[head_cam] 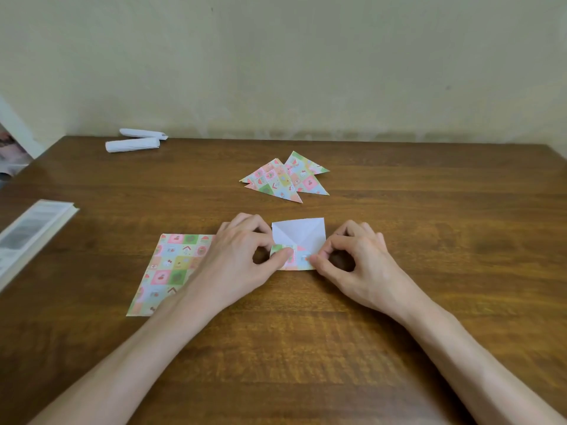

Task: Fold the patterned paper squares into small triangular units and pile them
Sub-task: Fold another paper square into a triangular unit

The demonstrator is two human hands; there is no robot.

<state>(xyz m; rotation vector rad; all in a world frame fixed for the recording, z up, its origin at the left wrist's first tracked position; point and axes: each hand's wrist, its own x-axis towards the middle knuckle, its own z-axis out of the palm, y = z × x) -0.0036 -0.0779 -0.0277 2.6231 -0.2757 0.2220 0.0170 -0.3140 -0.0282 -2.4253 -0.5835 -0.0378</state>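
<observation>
A dark brown wooden table (306, 348) with a plain grain fills the lower part of the view and runs back to a pale, yellowish wall (276, 56) that bears a few small marks. At the far left edge of the table two white paper rolls (135, 142) lie side by side near the wall, and beyond the table's corner a white-edged board (13, 133) leans, its printed face too blurred to read. A thick book (30, 234) lies at the left edge, partly out of view. Toward the middle back, a pile of folded triangles (285, 179) in pink, green and blue pattern lies fanned and overlapping, well apart from the hands. Near the front, a flat patterned sheet (171, 265) rests pattern-up on the wood; the left forearm and wrist cross over its right edge and hide that side. Just beside it to the right lies the paper being folded (302, 233), white side up with diagonal creases, its lower edge turned over so that a strip of pattern shows. The left hand (242, 262) has its fingers curled and pinches the strip's left end between thumb and forefinger. The right hand (356, 262), likewise curled, pinches the strip's right end with thumb and forefinger tips; its other fingers are tucked behind.
</observation>
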